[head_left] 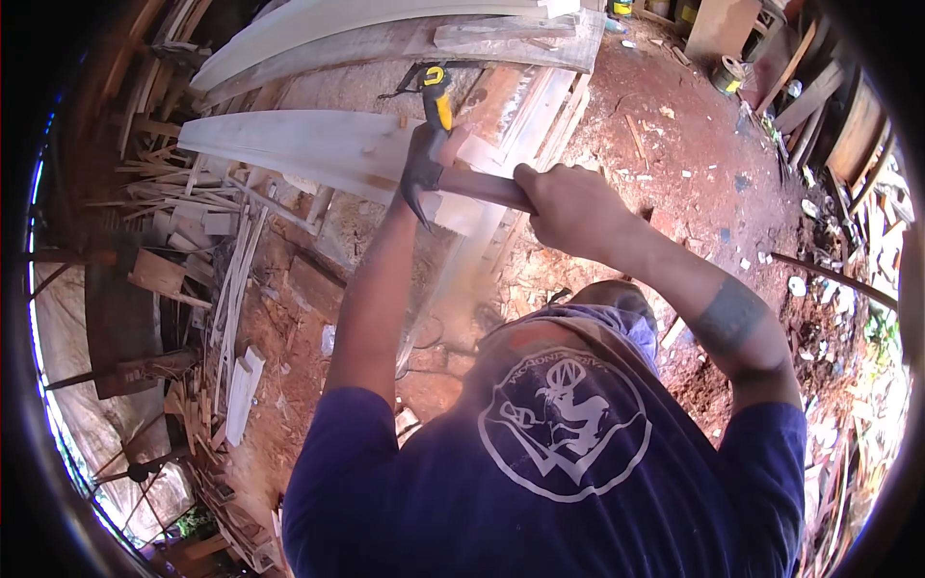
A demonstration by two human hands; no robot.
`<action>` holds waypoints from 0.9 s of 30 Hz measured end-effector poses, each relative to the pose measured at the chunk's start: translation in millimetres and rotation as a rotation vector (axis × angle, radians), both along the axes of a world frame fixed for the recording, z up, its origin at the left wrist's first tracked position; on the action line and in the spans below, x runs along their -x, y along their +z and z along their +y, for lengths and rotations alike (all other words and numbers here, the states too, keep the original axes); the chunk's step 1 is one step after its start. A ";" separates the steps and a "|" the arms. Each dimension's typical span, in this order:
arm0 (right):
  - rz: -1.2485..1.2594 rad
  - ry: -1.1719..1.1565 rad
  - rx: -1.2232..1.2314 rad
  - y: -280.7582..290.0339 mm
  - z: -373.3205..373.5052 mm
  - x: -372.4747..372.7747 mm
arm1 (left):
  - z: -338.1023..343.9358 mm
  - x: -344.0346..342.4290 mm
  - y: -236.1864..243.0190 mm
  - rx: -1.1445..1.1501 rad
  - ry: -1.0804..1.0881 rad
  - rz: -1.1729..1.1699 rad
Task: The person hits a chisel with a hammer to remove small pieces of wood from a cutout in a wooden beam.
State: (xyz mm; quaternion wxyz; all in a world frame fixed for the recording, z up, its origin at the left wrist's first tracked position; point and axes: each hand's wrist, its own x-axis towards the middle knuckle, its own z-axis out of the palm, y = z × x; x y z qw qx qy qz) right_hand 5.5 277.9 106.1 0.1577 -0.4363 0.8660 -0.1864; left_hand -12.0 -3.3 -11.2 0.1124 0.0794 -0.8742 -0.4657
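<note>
Crosswise, your hammer (pixel 487 189) points left, claw toward you; your right hand (pixel 576 208) wraps its handle, elbow bent; your left hand (pixel 452 144) is mostly hidden, its grip unclear.

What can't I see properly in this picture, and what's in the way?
- Most of the left grip: head view, hidden behind the hammer head.
- The yellow-and-black tool's lower end: head view, lost behind the hammer head too.
- The wooden handle's far end: head view, covered by the right grip.
- The blue shirt's bottom: head view, cut off by the lower edge.
</note>
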 end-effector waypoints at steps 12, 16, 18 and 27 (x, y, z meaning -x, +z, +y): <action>-0.351 -0.567 0.745 18.1 50.4 3.5 | 28.7 -72.6 24.2 -0.276 0.105 0.292; -0.417 -0.576 0.726 12.2 50.1 3.2 | 15.0 -40.7 15.0 -0.418 0.025 0.210; -0.386 -0.544 0.670 17.7 48.8 -1.0 | 19.9 -33.5 14.9 -0.319 0.030 0.170; -0.189 -0.379 0.522 2.0 40.1 11.4 | 11.4 -10.1 -1.8 -0.252 0.091 0.152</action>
